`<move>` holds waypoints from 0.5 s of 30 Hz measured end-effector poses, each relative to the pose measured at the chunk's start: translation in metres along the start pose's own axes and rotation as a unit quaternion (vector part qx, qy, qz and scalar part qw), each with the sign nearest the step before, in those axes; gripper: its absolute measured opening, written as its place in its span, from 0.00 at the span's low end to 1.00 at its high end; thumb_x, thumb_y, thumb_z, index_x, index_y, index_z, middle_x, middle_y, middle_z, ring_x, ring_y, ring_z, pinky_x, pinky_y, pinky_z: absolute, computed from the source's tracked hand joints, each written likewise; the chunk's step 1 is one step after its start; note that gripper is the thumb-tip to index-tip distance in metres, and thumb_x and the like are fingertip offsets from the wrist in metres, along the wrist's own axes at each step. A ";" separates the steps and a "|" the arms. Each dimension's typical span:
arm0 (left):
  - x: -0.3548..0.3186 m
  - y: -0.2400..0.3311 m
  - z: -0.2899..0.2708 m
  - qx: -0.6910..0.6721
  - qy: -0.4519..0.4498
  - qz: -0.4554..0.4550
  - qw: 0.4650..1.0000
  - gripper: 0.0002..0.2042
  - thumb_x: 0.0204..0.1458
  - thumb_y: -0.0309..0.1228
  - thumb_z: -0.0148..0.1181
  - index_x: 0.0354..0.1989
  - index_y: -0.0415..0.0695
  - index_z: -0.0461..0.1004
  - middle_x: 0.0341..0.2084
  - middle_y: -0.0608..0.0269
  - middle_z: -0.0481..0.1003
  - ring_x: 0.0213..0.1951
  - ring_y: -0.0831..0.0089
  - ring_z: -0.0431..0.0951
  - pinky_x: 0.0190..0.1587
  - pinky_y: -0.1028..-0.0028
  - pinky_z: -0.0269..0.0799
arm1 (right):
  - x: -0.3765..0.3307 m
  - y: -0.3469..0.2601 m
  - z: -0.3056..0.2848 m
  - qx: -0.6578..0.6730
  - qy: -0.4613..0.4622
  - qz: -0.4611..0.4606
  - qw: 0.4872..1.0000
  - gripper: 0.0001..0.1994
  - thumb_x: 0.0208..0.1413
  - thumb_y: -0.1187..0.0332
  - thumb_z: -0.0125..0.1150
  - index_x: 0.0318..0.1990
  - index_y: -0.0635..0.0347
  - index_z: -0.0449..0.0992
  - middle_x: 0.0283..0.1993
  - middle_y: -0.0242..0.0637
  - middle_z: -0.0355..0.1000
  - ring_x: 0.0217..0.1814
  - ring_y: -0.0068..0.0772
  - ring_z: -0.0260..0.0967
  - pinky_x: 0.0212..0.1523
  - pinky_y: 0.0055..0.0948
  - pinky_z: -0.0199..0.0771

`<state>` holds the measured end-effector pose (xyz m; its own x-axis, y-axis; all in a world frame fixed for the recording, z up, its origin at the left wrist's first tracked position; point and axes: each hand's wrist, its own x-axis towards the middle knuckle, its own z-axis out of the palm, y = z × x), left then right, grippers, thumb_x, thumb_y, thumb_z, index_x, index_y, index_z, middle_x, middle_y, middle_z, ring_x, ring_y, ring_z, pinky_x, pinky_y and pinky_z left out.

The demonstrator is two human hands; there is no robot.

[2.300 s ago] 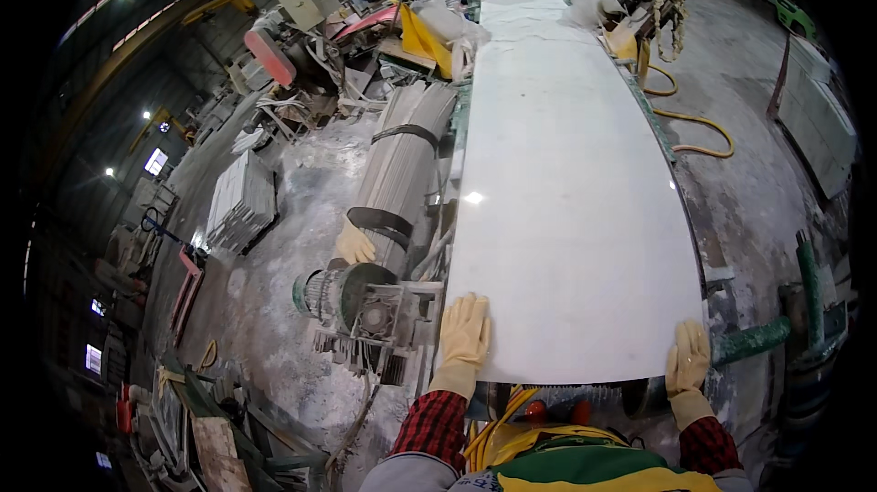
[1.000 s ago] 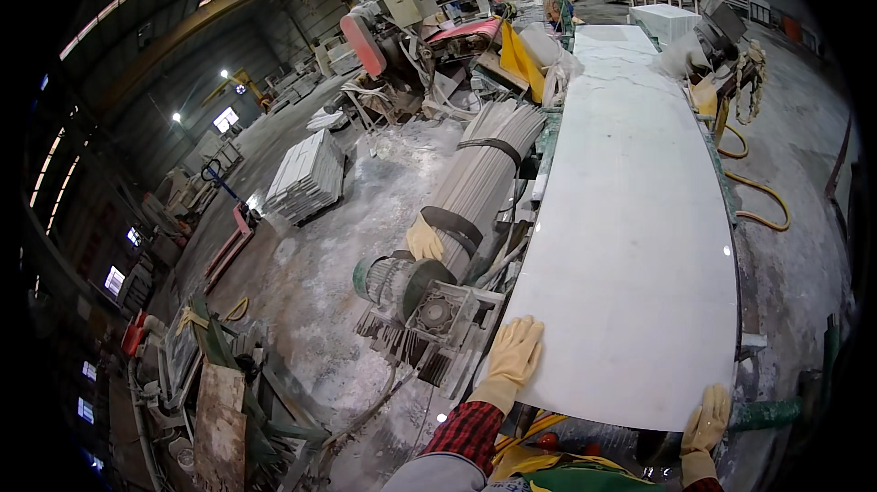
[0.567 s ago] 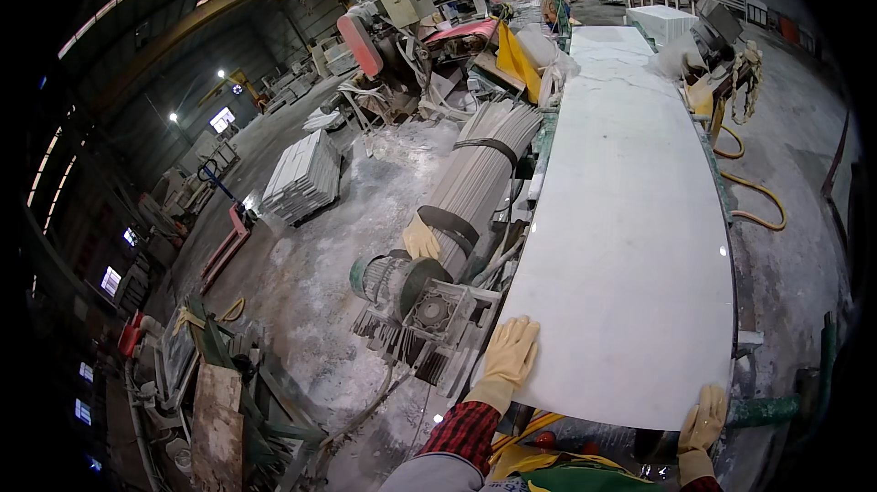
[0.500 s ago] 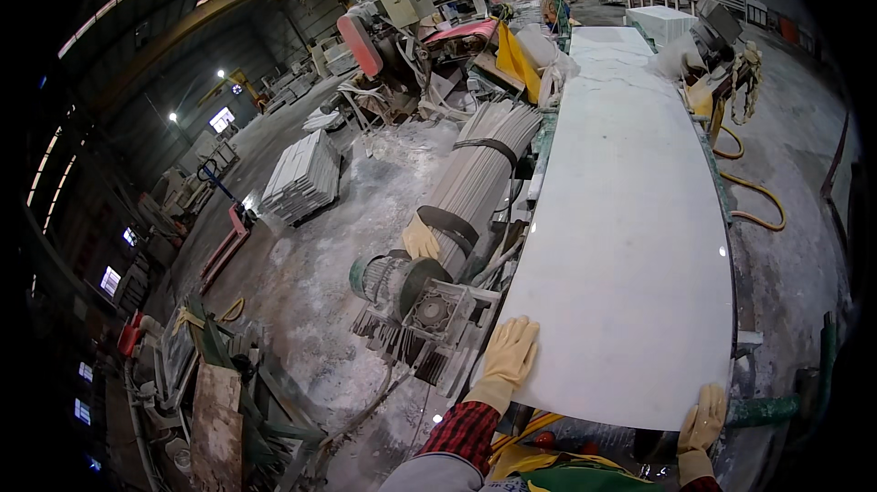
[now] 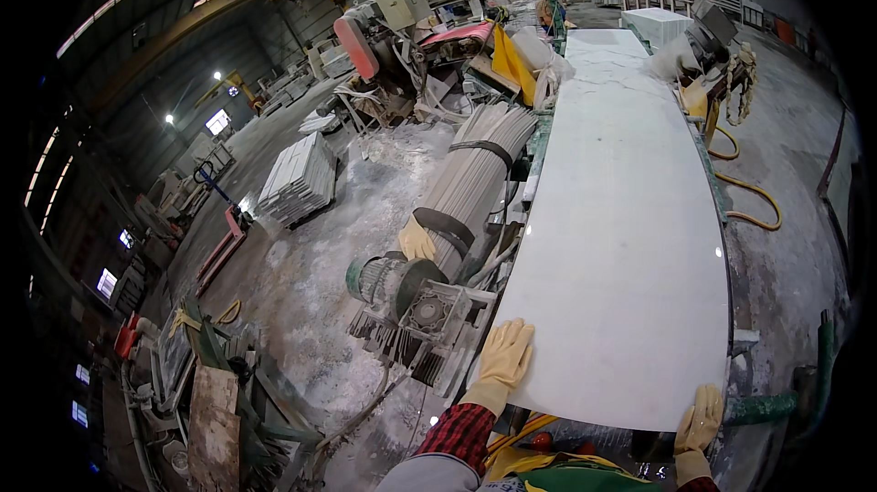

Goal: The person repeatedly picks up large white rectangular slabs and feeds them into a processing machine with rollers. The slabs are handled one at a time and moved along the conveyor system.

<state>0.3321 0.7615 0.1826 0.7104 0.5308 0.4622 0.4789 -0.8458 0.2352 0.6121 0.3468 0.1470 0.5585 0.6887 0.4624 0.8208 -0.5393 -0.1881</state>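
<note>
A long, glossy white stone slab (image 5: 626, 254) lies flat on a machine bed and stretches away from me. My left hand (image 5: 507, 355), in a cream rubber glove, rests on the slab's near left edge with its fingers stretched out. At the near right corner, my right hand (image 5: 700, 419) in a matching glove touches the slab, its fingers extended along the edge. Both hands look open; the undersides of the palms and the right thumb are hard to make out. Red-and-black checked cuffs show at my arms.
Left of the slab sit a motor with a gearbox (image 5: 388, 282), a strapped bundle of grey strips (image 5: 484, 163) and a loose cream glove (image 5: 417, 241). Stacked slabs (image 5: 299, 179) and a red pallet jack (image 5: 222, 250) stand farther left. A green pipe (image 5: 763, 411) juts out near my right hand.
The view has shifted very slightly, so the scene sits a little farther left. Both hands keep their places on the slab.
</note>
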 end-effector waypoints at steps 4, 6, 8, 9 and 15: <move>0.000 0.003 -0.006 0.000 0.004 0.005 1.000 0.21 0.58 0.34 0.60 0.60 0.46 0.73 0.59 0.49 0.73 0.61 0.48 0.71 0.66 0.52 0.62 | 0.000 -0.003 -0.002 0.006 -0.003 0.003 1.000 0.23 0.67 0.65 0.46 0.64 0.71 0.71 0.69 0.61 0.66 0.70 0.70 0.61 0.72 0.62 0.58; 0.001 0.003 -0.008 -0.006 0.001 0.007 1.000 0.20 0.58 0.33 0.60 0.60 0.46 0.73 0.59 0.49 0.73 0.61 0.48 0.71 0.66 0.52 0.63 | 0.001 -0.004 -0.005 0.007 -0.004 0.004 1.000 0.23 0.67 0.66 0.47 0.64 0.71 0.71 0.69 0.61 0.66 0.70 0.70 0.61 0.72 0.62 0.57; 0.001 0.003 -0.007 -0.005 0.004 0.008 1.000 0.20 0.58 0.33 0.61 0.60 0.46 0.73 0.59 0.49 0.73 0.61 0.48 0.71 0.66 0.52 0.63 | -0.002 -0.004 -0.003 0.004 -0.006 0.006 1.000 0.22 0.66 0.67 0.47 0.64 0.71 0.71 0.69 0.61 0.66 0.70 0.70 0.61 0.73 0.62 0.57; -0.001 0.002 -0.006 -0.001 0.008 0.009 1.000 0.21 0.58 0.33 0.61 0.60 0.46 0.73 0.59 0.49 0.73 0.61 0.48 0.71 0.66 0.52 0.63 | -0.002 -0.004 -0.003 0.004 -0.006 0.007 1.000 0.23 0.66 0.67 0.47 0.64 0.71 0.70 0.69 0.61 0.66 0.70 0.70 0.61 0.73 0.62 0.57; -0.004 0.003 -0.008 -0.001 0.017 0.012 1.000 0.20 0.58 0.33 0.61 0.60 0.46 0.73 0.59 0.48 0.73 0.60 0.48 0.71 0.65 0.52 0.63 | -0.003 -0.004 -0.004 0.011 -0.008 0.005 1.000 0.23 0.66 0.68 0.48 0.64 0.71 0.70 0.69 0.61 0.65 0.71 0.70 0.61 0.73 0.62 0.56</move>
<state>0.3270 0.7561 0.1886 0.7033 0.5091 0.4962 0.4617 -0.8579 0.2258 0.6063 0.3451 0.1504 0.5686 0.6911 0.4462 0.8175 -0.5354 -0.2124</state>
